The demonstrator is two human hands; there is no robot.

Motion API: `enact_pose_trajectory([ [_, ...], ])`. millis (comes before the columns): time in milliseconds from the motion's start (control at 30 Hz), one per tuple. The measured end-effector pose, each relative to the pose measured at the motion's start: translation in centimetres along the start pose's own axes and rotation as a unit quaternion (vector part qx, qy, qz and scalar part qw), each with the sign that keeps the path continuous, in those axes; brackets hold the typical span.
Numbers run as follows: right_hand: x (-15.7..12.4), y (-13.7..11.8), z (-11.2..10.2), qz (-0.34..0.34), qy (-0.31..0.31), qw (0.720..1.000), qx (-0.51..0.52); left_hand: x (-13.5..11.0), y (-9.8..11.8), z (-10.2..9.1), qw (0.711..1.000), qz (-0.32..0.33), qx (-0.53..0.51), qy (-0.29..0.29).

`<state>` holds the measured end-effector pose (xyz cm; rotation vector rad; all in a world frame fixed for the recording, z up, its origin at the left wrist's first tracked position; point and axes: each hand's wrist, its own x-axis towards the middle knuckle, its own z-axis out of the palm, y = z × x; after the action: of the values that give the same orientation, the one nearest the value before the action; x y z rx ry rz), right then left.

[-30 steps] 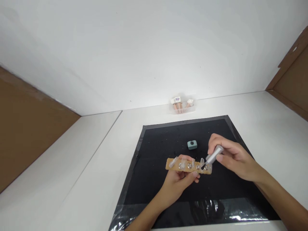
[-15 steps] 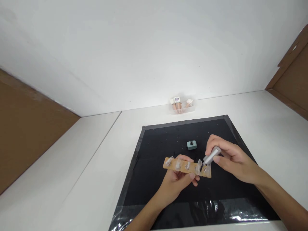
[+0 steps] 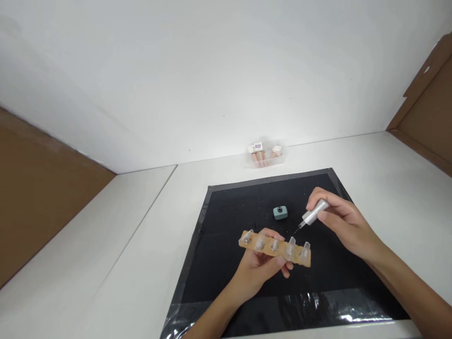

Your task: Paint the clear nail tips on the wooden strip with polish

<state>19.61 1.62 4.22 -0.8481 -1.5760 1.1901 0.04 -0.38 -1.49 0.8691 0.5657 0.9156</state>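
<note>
Wooden-looking strip in left hand

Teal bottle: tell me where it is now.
In the head view, the teal bottle sits on the black mat, right of the picture's centre, just beyond the tan strip in the left hand.

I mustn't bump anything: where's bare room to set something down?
Free: white tabletop between the left cardboard and black mat; the mat left of the left hand. Crowded: the centre, with teal bottle, tan strip, right hand and brush.
</note>
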Motion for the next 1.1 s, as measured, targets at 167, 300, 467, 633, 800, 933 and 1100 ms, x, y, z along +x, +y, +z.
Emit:
enact_pose_trajectory([
  [167,-0.04,-0.32,0.08,0.003,-0.041,0.999,0.009,0.07,0.11,0.09,1.0,-0.007,-0.019,-0.006],
  [300,-0.02,-0.28,0.07,0.011,-0.003,1.0,-0.004,-0.04,0.26,0.13,0.999,-0.03,-0.026,-0.004],
  [467,-0.2,-0.23,0.01,-0.011,-0.045,0.998,0.034,-0.14,0.26,0.22,0.998,-0.05,-0.046,-0.014],
  [633,-0.23,-0.23,-0.1,-0.017,-0.032,0.999,0.038,-0.07,0.4,0.33,0.997,-0.051,-0.048,-0.014],
  [800,-0.19,-0.34,-0.06,-0.019,-0.061,0.997,0.037,-0.1,0.41,0.22,0.998,-0.054,-0.038,-0.014],
  [933,-0.06,-0.45,0.0,0.008,-0.016,1.0,0.004,-0.14,0.29,0.17,0.998,-0.045,-0.03,-0.012],
  [1100,0.02,-0.41,-0.05,-0.008,-0.038,0.999,0.033,-0.06,0.21,0.26,0.998,-0.054,-0.018,-0.007],
])
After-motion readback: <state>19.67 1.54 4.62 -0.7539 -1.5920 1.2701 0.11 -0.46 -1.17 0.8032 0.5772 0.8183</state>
